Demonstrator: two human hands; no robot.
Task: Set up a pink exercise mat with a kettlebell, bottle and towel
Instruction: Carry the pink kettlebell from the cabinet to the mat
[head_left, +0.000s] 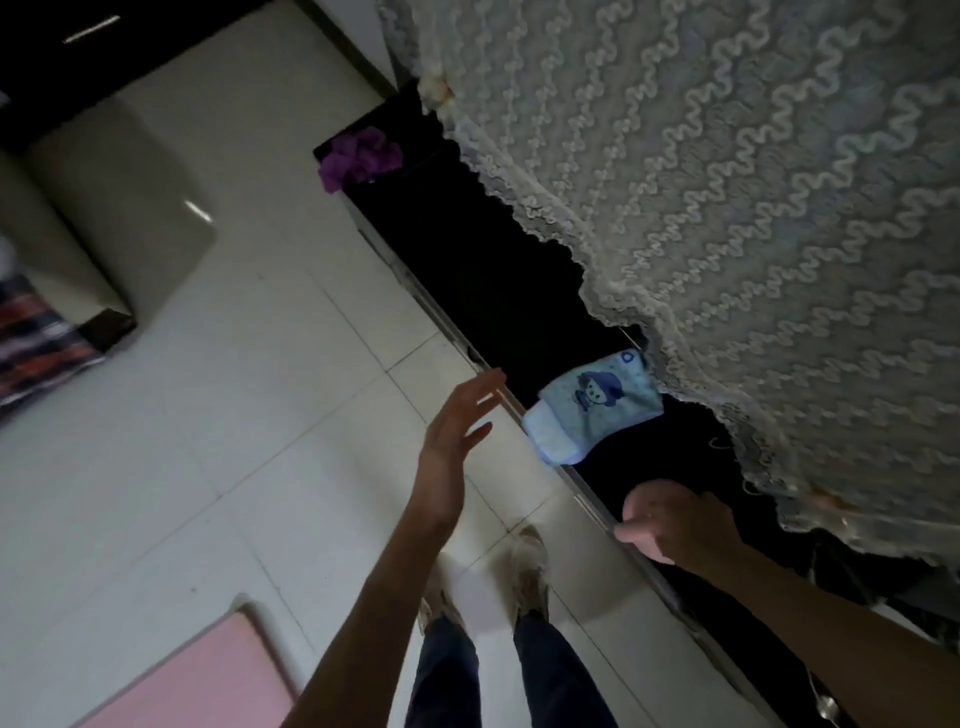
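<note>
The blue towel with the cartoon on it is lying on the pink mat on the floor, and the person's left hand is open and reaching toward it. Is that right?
Not quite. The blue towel is not on the pink mat; the head view shows it on the edge of the dark table, beside the lace cloth. The mat lies on the floor at the lower left. The left hand is open and reaching toward it.

A pale blue towel (595, 408) printed with a dark blue cartoon figure, a pink mat (197, 680), cream wavy-patterned lace (753, 208) and purple cloth (358, 156) are seen.
</note>
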